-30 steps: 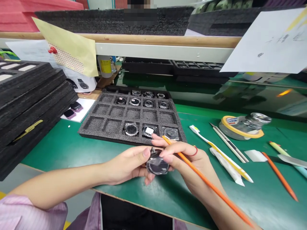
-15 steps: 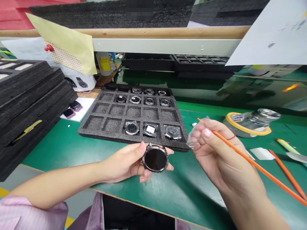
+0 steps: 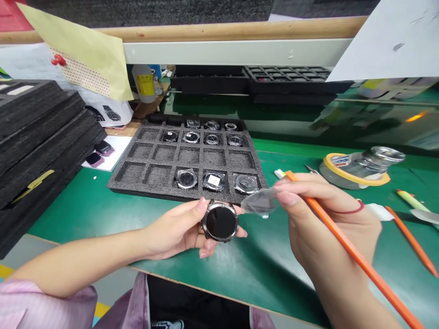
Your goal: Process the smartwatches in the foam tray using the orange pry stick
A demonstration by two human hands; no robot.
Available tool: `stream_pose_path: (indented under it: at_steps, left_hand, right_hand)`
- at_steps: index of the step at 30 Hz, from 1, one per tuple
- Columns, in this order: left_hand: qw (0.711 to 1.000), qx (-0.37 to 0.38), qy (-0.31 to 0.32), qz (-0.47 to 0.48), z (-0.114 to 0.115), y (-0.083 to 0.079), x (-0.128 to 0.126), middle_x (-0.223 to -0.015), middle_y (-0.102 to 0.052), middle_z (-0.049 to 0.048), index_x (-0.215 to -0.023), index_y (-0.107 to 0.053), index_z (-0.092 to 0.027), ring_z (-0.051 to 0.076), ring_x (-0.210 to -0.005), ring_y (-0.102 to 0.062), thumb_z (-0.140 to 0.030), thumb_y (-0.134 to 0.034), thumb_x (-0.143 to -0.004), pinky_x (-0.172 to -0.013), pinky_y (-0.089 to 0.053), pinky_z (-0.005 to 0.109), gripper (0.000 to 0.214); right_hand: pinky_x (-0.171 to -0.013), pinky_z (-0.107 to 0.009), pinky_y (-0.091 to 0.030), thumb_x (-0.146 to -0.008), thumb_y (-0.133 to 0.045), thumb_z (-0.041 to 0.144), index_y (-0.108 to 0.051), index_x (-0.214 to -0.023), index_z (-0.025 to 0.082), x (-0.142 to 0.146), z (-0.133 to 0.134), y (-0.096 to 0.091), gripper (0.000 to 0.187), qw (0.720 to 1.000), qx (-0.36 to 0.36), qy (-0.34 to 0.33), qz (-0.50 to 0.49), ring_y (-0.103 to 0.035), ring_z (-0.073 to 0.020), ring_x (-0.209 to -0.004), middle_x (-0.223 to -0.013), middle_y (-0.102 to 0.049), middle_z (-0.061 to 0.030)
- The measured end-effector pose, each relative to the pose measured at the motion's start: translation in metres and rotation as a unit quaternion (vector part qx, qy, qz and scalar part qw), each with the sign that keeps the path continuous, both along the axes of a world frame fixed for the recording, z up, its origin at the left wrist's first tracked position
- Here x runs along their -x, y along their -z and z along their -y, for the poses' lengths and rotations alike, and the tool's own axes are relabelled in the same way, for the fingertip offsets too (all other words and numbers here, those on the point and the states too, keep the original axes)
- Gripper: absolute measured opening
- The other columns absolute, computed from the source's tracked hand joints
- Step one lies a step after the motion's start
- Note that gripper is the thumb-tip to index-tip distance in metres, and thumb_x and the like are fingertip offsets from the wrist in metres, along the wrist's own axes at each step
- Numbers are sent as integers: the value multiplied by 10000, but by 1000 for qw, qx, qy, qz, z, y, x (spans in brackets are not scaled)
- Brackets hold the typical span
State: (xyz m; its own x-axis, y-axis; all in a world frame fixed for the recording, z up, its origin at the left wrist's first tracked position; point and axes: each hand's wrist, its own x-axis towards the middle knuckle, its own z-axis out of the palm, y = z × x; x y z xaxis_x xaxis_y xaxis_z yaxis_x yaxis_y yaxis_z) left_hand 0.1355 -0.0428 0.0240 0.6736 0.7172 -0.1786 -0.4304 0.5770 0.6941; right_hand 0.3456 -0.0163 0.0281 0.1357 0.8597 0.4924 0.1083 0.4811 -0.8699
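My left hand [image 3: 187,228] is closed round a round watch case [image 3: 220,222] with a dark face and silver bezel, face up over the table's front part. To its right, my right hand [image 3: 322,224] pinches a clear plastic film [image 3: 260,202] between thumb and fingertips. An orange stick [image 3: 346,249] also lies in the right hand, slanting down to the right. Beyond both hands sits a black foam tray [image 3: 164,157] with several watch cases in its pockets. In its front row, one wrapped watch case [image 3: 214,181] bears a white label.
Stacked black foam trays [image 3: 37,151] stand at the left. On the right are a glass jar with a yellow ring [image 3: 356,169], another orange stick [image 3: 411,242] and a metal blade [image 3: 425,215]. A shelf edge [image 3: 222,52] crosses the back, with papers hanging from it.
The film in my right hand has swung left and unfolded, close to the watch case. The orange stick has turned in the hand. My left hand stays nearly still; the view has tilted down slightly.
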Motion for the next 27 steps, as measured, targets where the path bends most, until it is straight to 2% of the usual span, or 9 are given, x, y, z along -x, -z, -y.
stream_pose_path:
  at_steps: [2, 4, 7, 10, 14, 17, 19, 22, 27]
  left_hand:
    - [1000, -7, 0, -7, 0, 1, 0, -1067, -731, 146, -1236, -675, -161, 79, -573, -531, -587, -596, -932, -534, -397, 227, 529]
    - [1000, -9, -2, -12, 1, 2, -1, -953, -722, 119, -1210, -674, -137, 83, -567, -526, -594, -583, -937, -532, -396, 226, 540]
    - [1000, -1, -12, -8, 1, 4, -2, -712, -634, 35, -1129, -684, -117, 95, -557, -528, -602, -597, -926, -533, -408, 219, 533]
    - [1000, 8, -22, -1, 1, 6, -4, -693, -606, 16, -1047, -672, -127, 99, -572, -546, -596, -634, -905, -540, -429, 215, 491]
    - [1000, -13, -13, -7, 1, 6, -4, -719, -609, 14, -1030, -625, -135, 101, -568, -557, -620, -669, -868, -517, -431, 217, 514]
    - [997, -41, -31, -49, 2, 5, -3, -719, -574, -19, -977, -585, -143, 61, -491, -488, -670, -702, -807, -461, -370, 202, 566]
    - [993, -50, -57, -95, 2, 4, -3, -710, -551, -39, -945, -554, -152, 36, -454, -428, -699, -720, -766, -435, -320, 190, 599]
    - [984, -60, -73, -152, 3, 4, -3, -640, -523, -70, -973, -518, -168, 36, -432, -390, -718, -737, -727, -413, -295, 180, 641]
    - [981, -111, -82, -138, 4, 4, -3, -545, -454, -101, -998, -555, -156, 45, -418, -351, -694, -650, -830, -407, -283, 177, 572]
  right_hand:
    - [-764, -343, -568, -841, -798, 330, -786, -818, 328, 2, 3, 0, 25, 999, 17, -35, 4, -666, -178, -791, -808, -740, -2]
    - [-668, -296, -556, -837, -799, 340, -794, -822, 327, 3, 5, 0, 20, 995, 50, -90, -6, -669, -159, -746, -799, -740, 0]
    - [-611, -249, -539, -837, -798, 315, -798, -828, 322, 8, 10, 2, 12, 983, 87, -160, -18, -653, -132, -710, -780, -729, 9]
    - [-578, -242, -520, -841, -791, 277, -796, -847, 316, 14, 15, 5, 40, 980, 87, -179, 7, -611, -121, -659, -749, -701, 16]
    - [-626, -269, -535, -834, -781, 203, -780, -926, 315, 19, 19, 5, 145, 988, 10, -114, 106, -619, -134, -688, -780, -686, 18]
    - [-723, -310, -567, -827, -795, 191, -747, -1091, 337, 17, 18, 1, 306, 978, -80, -59, 186, -644, -159, -781, -875, -678, -1]
    - [-747, -326, -578, -818, -820, 268, -698, -1226, 342, 16, 18, -1, 433, 966, -113, -82, 217, -641, -171, -808, -917, -651, -16]
    - [-734, -315, -585, -788, -842, 339, -602, -1374, 319, 17, 19, 1, 633, 948, -114, -166, 246, -637, -174, -823, -950, -614, -23]
    - [-756, -281, -580, -811, -816, 202, -587, -1369, 320, 21, 21, 5, 615, 948, -83, -209, 226, -620, -154, -851, -970, -591, -5]
